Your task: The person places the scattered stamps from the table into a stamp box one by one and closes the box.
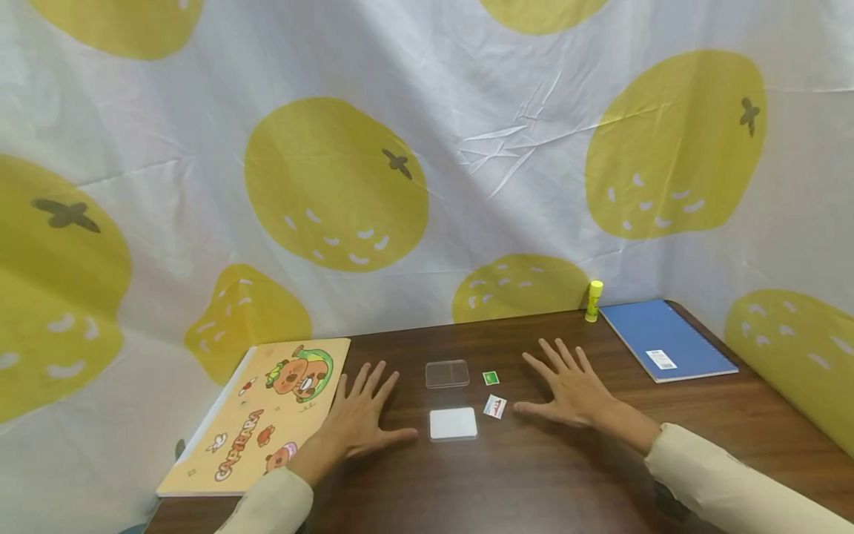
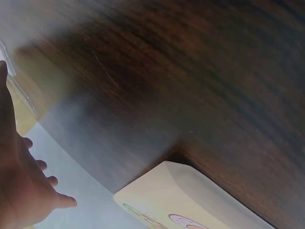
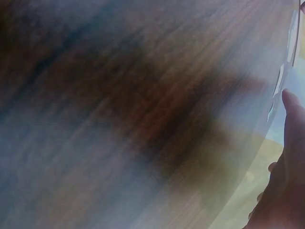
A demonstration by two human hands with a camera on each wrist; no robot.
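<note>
Fingers spread, my left hand (image 1: 358,415) holds nothing beside the right edge of a yellow capybara-print pad (image 1: 267,415). My right hand (image 1: 570,389) is likewise spread and holds nothing, its thumb pointing at a small red-and-white stamp-like piece (image 1: 494,406). Between the hands lies a clear shallow plastic case: its transparent lid (image 1: 447,374) is at the back, and a white card-filled half (image 1: 453,423) is in front. A small green stamp-like piece (image 1: 491,378) lies just right of the lid. In the left wrist view, the left hand (image 2: 24,176) shows at the left edge.
A yellow glue stick (image 1: 593,301) stands upright at the back of the dark wooden table (image 1: 507,489). To its right lies a blue spiral notebook (image 1: 667,340) with a white label. A white curtain (image 1: 467,185) printed with yellow fruit hangs behind the table and along its sides.
</note>
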